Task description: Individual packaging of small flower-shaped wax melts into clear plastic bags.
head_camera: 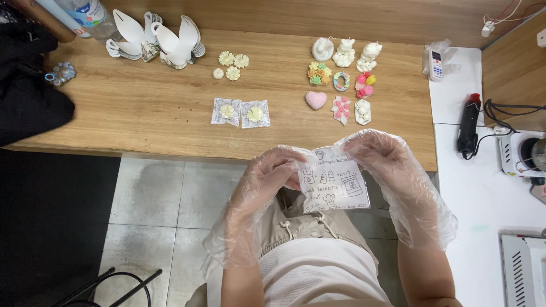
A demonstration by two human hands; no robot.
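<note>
Just off the near edge of the wooden surface (pixel 142 108), above the lap, a small clear plastic pouch printed with black line drawings (pixel 333 183) is held between both gloved hands. The left hand (pixel 267 179) pinches its left edge; the right hand (pixel 381 156) pinches the top right corner, so each grip is closed on the pouch. It appears light, thin, limp and probably slippery against the loose gloves, so the edges seem best pinched. Two filled clear packets (pixel 240 112) lie mid-surface.
</note>
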